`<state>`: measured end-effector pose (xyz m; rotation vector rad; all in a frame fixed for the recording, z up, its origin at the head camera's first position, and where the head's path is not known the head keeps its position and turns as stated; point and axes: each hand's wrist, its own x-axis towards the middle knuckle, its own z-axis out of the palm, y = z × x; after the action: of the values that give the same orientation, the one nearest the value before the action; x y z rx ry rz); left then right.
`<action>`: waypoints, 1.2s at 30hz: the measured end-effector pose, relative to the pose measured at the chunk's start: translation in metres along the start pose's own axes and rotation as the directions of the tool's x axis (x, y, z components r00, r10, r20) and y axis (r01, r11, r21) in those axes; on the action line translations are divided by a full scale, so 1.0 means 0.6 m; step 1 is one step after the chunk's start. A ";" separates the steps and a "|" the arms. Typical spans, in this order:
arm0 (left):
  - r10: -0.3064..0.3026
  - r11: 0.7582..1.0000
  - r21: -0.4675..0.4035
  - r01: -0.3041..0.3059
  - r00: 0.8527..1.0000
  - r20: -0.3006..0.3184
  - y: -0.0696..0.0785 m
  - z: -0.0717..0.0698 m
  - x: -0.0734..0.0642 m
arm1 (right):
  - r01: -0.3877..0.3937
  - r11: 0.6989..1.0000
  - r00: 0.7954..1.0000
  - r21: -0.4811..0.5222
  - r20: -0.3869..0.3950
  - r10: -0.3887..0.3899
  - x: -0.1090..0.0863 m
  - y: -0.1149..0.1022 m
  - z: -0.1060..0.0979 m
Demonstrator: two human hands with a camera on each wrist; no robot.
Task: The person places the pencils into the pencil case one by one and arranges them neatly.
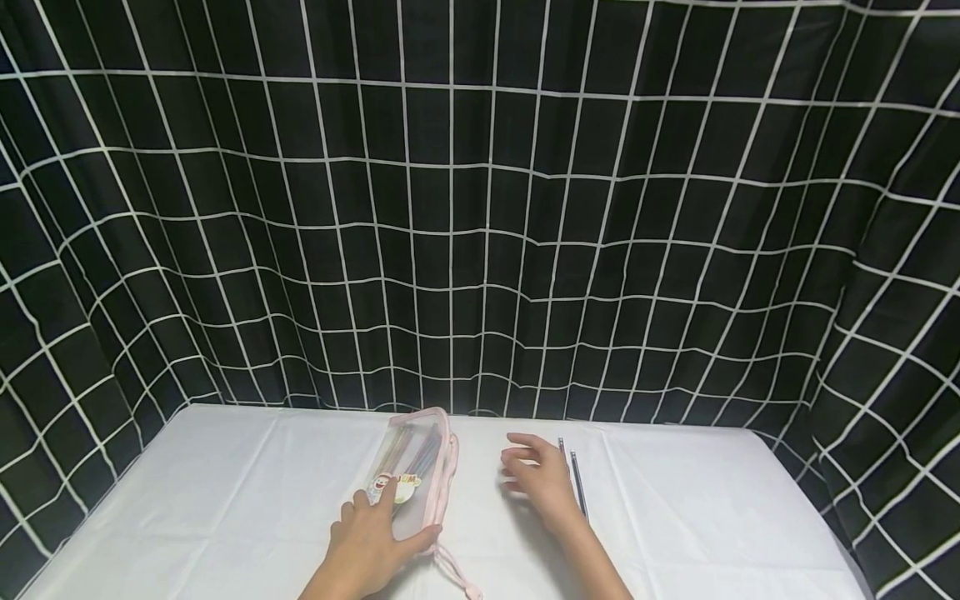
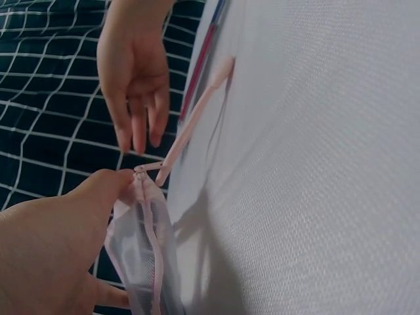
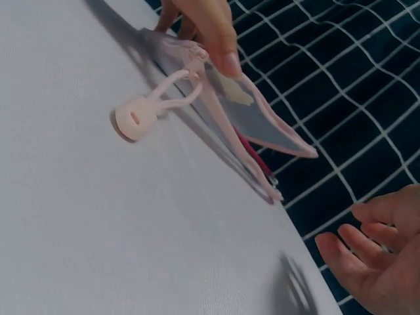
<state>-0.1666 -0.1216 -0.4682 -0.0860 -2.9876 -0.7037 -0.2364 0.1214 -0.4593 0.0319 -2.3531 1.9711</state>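
A clear mesh pencil case [image 1: 408, 521] with pink trim and a cartoon sticker lies on the white table, several pencils [image 1: 427, 454] inside it. My left hand [image 1: 365, 542] grips the case near its strap end, thumb on the zipped edge and fingers over the sticker. In the right wrist view, the pink edges of the case [image 3: 259, 108] stand apart at the far end. A pink strap [image 3: 141, 117] hangs from the near end. My right hand [image 1: 542, 479] hovers right of the case, fingers loosely bent, holding nothing. Beside it lie two dark pencils [image 1: 578, 483].
The white-covered table [image 1: 225, 475] spreads to both sides of the case. A black curtain with a white grid [image 1: 465, 208] hangs behind the table and along both sides.
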 end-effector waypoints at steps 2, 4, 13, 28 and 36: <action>0.001 1.000 -0.001 -0.001 1.000 0.001 0.000 0.000 0.000 | 0.005 1.000 1.000 -0.012 -0.008 -0.005 0.000 0.000 -0.007; 0.000 1.000 -0.001 0.000 1.000 0.004 0.000 0.001 0.001 | 0.006 0.999 1.000 -0.035 -0.016 -0.006 0.000 0.000 -0.011; -0.004 1.000 -0.003 0.004 1.000 0.013 0.000 0.002 0.000 | 0.006 0.994 0.998 -0.109 -0.058 -0.012 -0.001 0.000 -0.027; -0.004 1.000 0.001 0.004 1.000 0.009 0.001 0.001 0.001 | 0.008 0.969 0.986 -0.247 -0.158 -0.049 0.014 0.008 -0.064; -0.005 1.000 -0.004 0.005 1.000 0.001 0.001 0.000 0.000 | 0.002 0.942 0.981 -0.336 -0.180 -0.066 0.017 0.014 -0.080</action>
<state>-0.1666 -0.1211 -0.4677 -0.0792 -2.9880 -0.7105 -0.2454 0.1706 -0.4587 -0.1274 -2.5020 1.4601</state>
